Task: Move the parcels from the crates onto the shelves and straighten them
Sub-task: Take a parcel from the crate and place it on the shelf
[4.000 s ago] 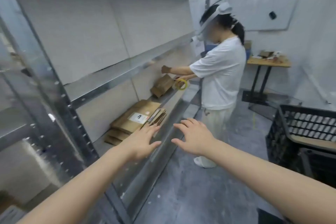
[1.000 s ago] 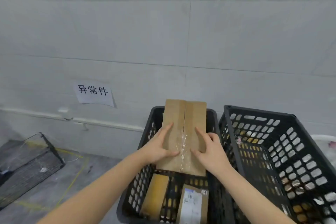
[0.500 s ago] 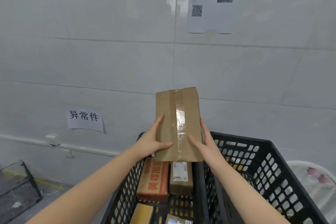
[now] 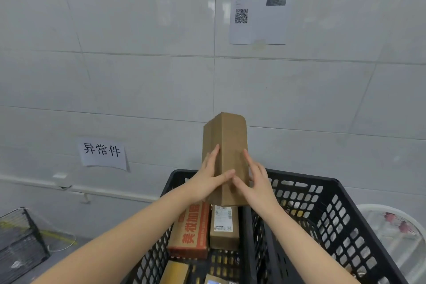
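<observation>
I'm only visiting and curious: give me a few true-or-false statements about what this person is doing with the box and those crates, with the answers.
1. The left hand and the right hand together hold one brown parcel upright above a crate. True.
2. That crate is empty. False: it holds several boxes, among them a red-lettered box and a labelled box.
3. A sheet with a QR code hangs on the wall. True.
4. The crates are white. False: this crate and the second crate beside it are both black.
</observation>
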{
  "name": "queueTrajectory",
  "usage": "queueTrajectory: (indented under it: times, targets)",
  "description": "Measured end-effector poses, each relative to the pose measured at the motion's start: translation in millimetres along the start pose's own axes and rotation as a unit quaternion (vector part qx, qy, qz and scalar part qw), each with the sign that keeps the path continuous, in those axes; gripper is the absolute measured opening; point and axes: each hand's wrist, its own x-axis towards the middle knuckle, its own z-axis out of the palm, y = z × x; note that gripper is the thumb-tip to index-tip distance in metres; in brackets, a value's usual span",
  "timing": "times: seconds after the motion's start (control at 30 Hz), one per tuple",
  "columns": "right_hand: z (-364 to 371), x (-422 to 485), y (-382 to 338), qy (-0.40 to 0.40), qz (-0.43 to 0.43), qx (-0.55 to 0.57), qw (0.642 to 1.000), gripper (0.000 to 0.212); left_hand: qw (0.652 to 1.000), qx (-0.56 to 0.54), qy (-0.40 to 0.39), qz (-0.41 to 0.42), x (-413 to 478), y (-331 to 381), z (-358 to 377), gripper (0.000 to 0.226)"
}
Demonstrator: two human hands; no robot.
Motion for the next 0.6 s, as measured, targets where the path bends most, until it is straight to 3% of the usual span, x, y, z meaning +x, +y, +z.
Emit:
queueTrajectory:
  times: [0.13,0.3,0.4,0.5,0.6]
  targets:
    - [1,6,4,-0.021,0.04,0.094,0.995,0.063,0.996,-0.081,-0.026,0.0,3,3,-3,0.133]
    - [1,7,6,-0.096,0.01,0.094,0.991,0.07,0.994,-0.074,0.018,0.075,2,2,-8,0.097]
    - [-4,8,3,-0.104,0.042,0.156,0.981,0.056,0.99,-0.117,0.022,0.081,4,-1,-10,0.08]
    - [-11,9,12,-0.064,0.078,0.156,0.983,0.053,0.974,-0.217,0.001,0.073,1,0,-13,0.077]
    - [-16,9,21,-0.08,0.126,0.197,0.969,0.062,0.962,-0.262,-0.014,0.069,0,0,-17,0.08]
